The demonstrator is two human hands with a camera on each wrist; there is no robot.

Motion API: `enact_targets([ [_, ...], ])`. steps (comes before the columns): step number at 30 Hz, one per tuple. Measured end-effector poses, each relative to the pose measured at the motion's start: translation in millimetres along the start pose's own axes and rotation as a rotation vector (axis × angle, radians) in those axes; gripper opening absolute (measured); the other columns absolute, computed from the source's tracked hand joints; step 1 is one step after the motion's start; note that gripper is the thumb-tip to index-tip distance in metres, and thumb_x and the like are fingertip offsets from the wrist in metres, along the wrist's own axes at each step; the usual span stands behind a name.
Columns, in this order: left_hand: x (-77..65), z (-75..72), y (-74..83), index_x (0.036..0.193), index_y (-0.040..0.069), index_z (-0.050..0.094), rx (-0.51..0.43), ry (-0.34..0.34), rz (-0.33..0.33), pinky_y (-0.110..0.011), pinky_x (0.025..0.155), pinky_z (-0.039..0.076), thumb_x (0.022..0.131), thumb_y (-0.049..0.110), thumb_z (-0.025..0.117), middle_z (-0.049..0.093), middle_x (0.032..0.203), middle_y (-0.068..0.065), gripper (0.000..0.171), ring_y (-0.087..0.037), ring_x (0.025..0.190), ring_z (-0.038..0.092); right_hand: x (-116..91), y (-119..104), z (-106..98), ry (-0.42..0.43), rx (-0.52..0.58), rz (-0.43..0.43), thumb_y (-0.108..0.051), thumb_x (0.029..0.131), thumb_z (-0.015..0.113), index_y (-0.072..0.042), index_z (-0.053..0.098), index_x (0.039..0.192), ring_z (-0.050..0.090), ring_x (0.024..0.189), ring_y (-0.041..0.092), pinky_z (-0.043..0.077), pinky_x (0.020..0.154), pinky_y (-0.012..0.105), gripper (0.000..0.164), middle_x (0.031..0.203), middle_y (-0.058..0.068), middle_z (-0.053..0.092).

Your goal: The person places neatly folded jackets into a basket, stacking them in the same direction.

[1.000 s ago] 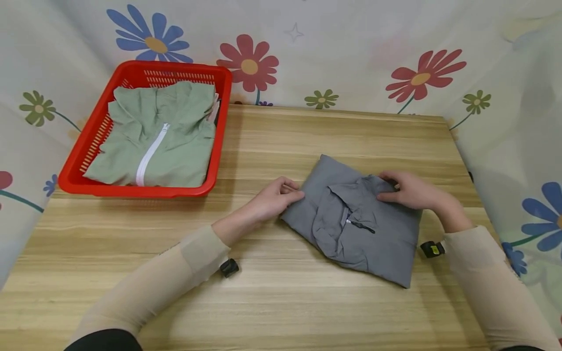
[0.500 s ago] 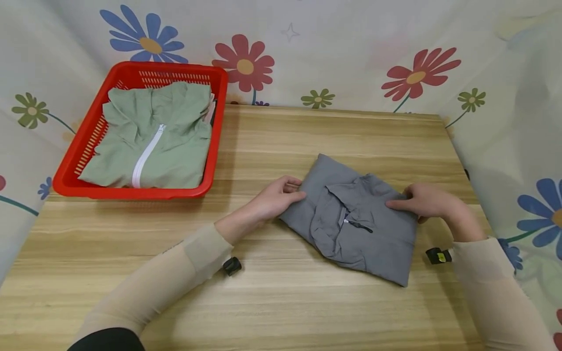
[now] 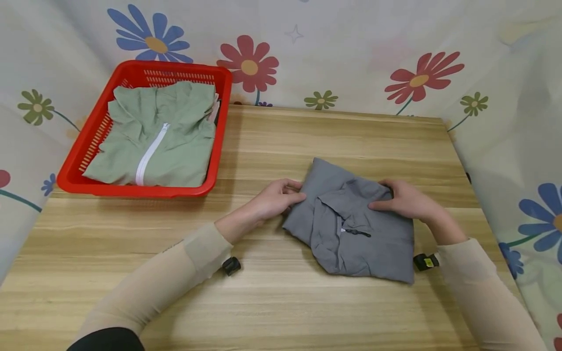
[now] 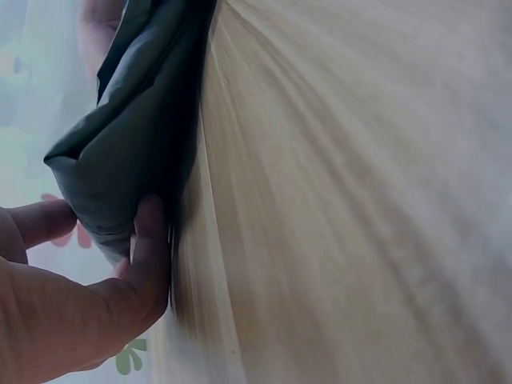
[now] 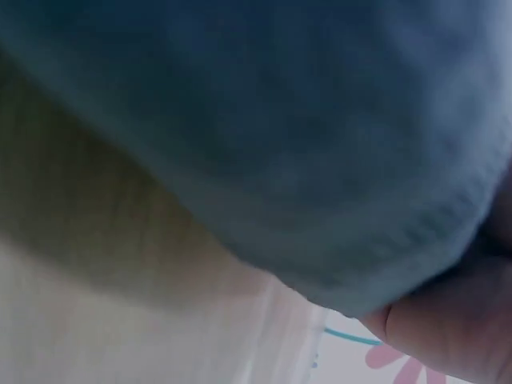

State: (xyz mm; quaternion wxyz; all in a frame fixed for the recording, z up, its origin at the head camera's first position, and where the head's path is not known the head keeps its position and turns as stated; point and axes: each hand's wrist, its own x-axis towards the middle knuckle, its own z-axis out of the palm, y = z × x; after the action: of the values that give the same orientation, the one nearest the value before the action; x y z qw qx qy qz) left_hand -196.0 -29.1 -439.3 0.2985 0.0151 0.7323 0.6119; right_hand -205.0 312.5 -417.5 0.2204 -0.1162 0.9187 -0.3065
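A grey jacket (image 3: 373,243), folded flat with its collar and a short dark zip pull on top, lies on the wooden table in the head view. My left hand (image 3: 278,197) pinches its left edge. In the left wrist view, that hand's fingers (image 4: 148,248) lie on both sides of the folded dark-looking layers. At the jacket's upper right edge, my right hand (image 3: 406,199) grips the cloth with the thumb on top; its other fingers are mostly hidden. The right wrist view is nearly filled by the blurred grey cloth (image 5: 320,160), a finger at its edge.
On the left of the table (image 3: 263,302) stands a red plastic basket (image 3: 212,165). A folded light green jacket (image 3: 184,156) with a white zip lies in it, over other cloth barely visible at the right. A flower-printed curtain (image 3: 351,44) hangs behind and beside the table.
My right hand slid out to the right edge, then came back left onto the jacket's upper edge. The jacket has turned slightly, its front edge now more level. My left hand has stayed put.
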Motion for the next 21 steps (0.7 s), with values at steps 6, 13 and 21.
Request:
enact_targets([
  [6, -2.3, -0.7, 0.6, 0.146, 0.001, 0.05, -0.006, -0.02, -0.006, -0.032, 0.085, 0.053, 0.101, 0.021, 0.067, 0.062, 0.125, -0.015, 0.052, -0.023, 0.106, 0.061, 2, -3, 6, 0.018, 0.052, -0.037, -0.021, 0.092, 0.079, 0.007, 0.059, 0.129, 0.063, 0.095, 0.024, 0.051, 0.082, 0.039, 0.051, 0.113, 0.016, 0.067],
  [13, -4.0, -2.2, 1.1, 0.147, 0.001, 0.048, 0.045, -0.024, 0.011, -0.035, 0.091, 0.05, 0.099, 0.023, 0.07, 0.061, 0.125, -0.016, 0.057, -0.025, 0.11, 0.06, 3, -6, 9, 0.033, 0.053, -0.073, -0.016, 0.093, 0.078, 0.001, 0.062, 0.117, 0.059, 0.088, 0.023, 0.05, 0.077, 0.036, 0.034, 0.105, 0.012, 0.065],
  [21, -8.2, -1.0, 3.2, 0.148, 0.002, 0.047, 0.057, -0.018, 0.004, -0.036, 0.095, 0.048, 0.096, 0.021, 0.073, 0.058, 0.13, -0.019, 0.062, -0.027, 0.113, 0.058, 1, -10, 12, 0.05, 0.062, -0.108, -0.012, 0.093, 0.078, -0.001, 0.062, 0.116, 0.058, 0.085, 0.022, 0.049, 0.075, 0.033, 0.03, 0.102, 0.01, 0.065],
])
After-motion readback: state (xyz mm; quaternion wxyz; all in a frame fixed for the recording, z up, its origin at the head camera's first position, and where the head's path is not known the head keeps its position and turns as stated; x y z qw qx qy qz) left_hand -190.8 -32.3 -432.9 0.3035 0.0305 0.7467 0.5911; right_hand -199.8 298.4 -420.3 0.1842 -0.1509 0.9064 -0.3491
